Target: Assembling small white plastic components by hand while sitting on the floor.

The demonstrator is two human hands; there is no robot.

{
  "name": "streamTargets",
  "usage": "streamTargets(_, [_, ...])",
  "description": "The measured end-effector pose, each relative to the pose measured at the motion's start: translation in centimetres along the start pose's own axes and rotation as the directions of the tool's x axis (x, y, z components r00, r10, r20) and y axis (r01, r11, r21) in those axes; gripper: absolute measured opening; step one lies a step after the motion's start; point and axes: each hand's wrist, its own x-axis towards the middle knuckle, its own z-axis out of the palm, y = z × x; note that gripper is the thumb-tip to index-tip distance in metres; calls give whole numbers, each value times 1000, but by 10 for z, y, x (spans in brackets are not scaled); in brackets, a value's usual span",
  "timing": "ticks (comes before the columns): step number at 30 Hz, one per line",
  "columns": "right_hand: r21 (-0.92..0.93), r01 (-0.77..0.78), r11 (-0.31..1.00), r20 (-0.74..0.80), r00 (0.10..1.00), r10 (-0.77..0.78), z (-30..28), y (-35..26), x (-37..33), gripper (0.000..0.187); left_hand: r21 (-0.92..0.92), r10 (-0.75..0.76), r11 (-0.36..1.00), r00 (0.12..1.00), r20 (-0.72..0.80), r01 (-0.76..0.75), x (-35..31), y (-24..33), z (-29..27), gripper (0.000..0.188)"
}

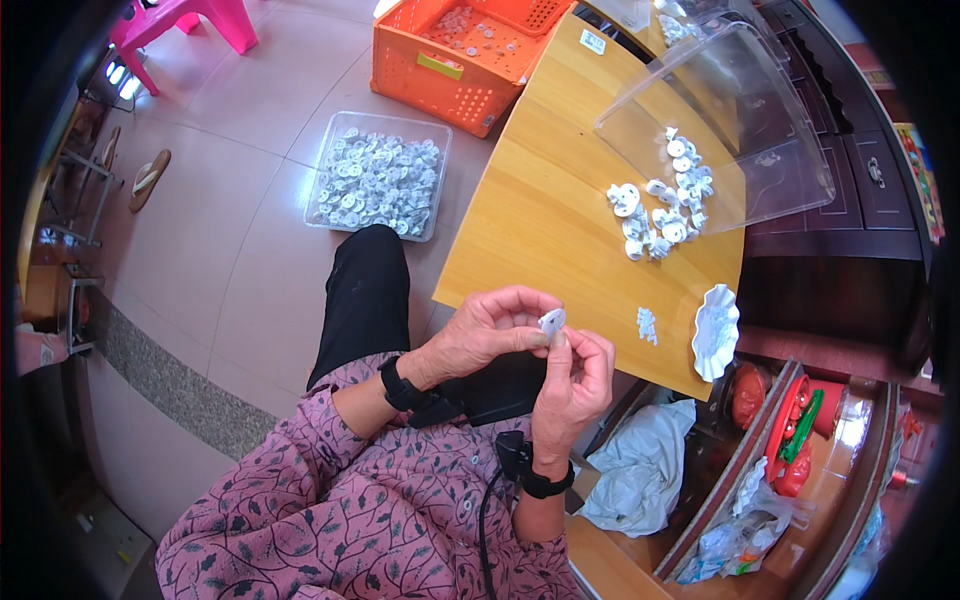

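Observation:
Between my two hands, above the near edge of the wooden table, is a small white round plastic part (552, 321). My left hand (487, 328) pinches it with thumb and fingertips. From the other side, my right hand (574, 382) closes thumb and forefinger at its lower edge; whether a smaller piece sits in that pinch is hidden. To the right on the table lie a few tiny white pieces (647, 325) and a white wavy-rimmed dish (714, 335). Farther back, similar white plastic parts (668, 220) lie in a loose heap.
A clear plastic tub (790, 160) leans tilted over the wooden table (535, 190) behind the heap. On the floor stand a clear bin (437, 205) full of white parts and an orange crate (425, 85). An open drawer (835, 450) at the right holds bags and red items.

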Motion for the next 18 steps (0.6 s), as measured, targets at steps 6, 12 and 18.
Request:
streamTargets(6, [-38, 2, 999, 18, 1000, -1, 2, 4, -1, 6, 56, 5, 998, 1000, -5, -4, 0, 2, -3, 39])
streamTargets(12, [46, -38, 998, 67, 997, 34, 2, 7, 1, 6, 101, -22, 995, 1000, 14, 20, 1, 4, -6, 38])
streamTargets(18, [118, -128, 985, 98, 988, 117, 1, 8, 0, 7, 55, -19, 998, 1000, -4, 19, 1, 5, -5, 37])
